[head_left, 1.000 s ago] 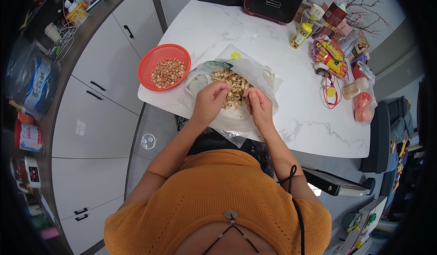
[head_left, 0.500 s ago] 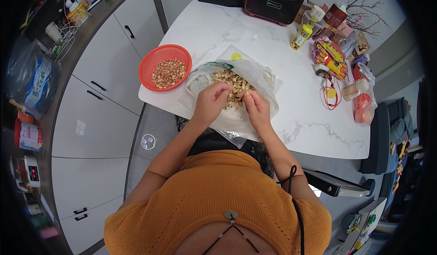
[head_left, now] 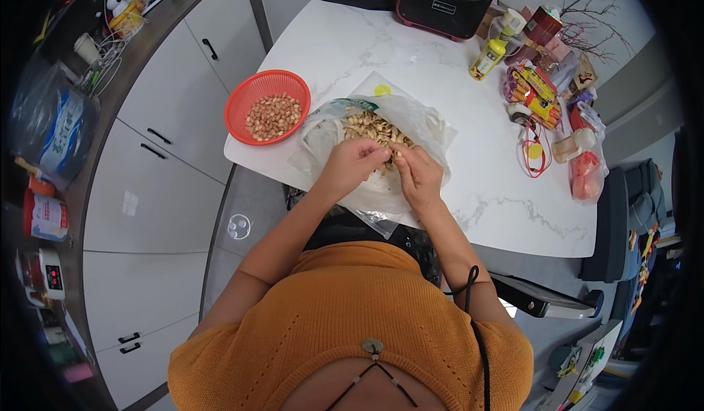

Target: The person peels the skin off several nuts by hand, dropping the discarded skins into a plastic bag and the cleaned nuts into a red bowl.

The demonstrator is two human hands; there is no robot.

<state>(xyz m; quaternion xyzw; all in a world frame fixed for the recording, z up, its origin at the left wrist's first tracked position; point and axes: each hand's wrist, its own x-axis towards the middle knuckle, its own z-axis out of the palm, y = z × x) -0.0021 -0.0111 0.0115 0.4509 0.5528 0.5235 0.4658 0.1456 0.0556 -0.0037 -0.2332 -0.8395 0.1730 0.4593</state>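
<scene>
Over a crumpled white plastic bag (head_left: 429,125) my two hands meet, their fingertips almost touching. My left hand (head_left: 353,167) is closed in a pinch, and whatever sits between its fingertips is too small to make out. My right hand (head_left: 422,178) pinches a small pale peanut (head_left: 397,154) between thumb and forefinger. Beneath the hands, a heap of broken peanut shells (head_left: 370,126) lies in the opened bag, partly hidden by my fingers. To the left, a red plastic basket (head_left: 233,110) holds many shelled peanuts (head_left: 273,116) with reddish skins.
The white marbled table (head_left: 499,213) carries a black and red appliance (head_left: 444,6) at the back. On its right stand a yellow bottle (head_left: 488,59), snack packages (head_left: 532,92), a red cord (head_left: 535,158) and a bag with red contents (head_left: 587,169). White cabinets (head_left: 161,198) line the left.
My left hand has moved right, closing the gap to my right hand. The fingertips, apart before, now come together over the shells. The basket and bag stay in place.
</scene>
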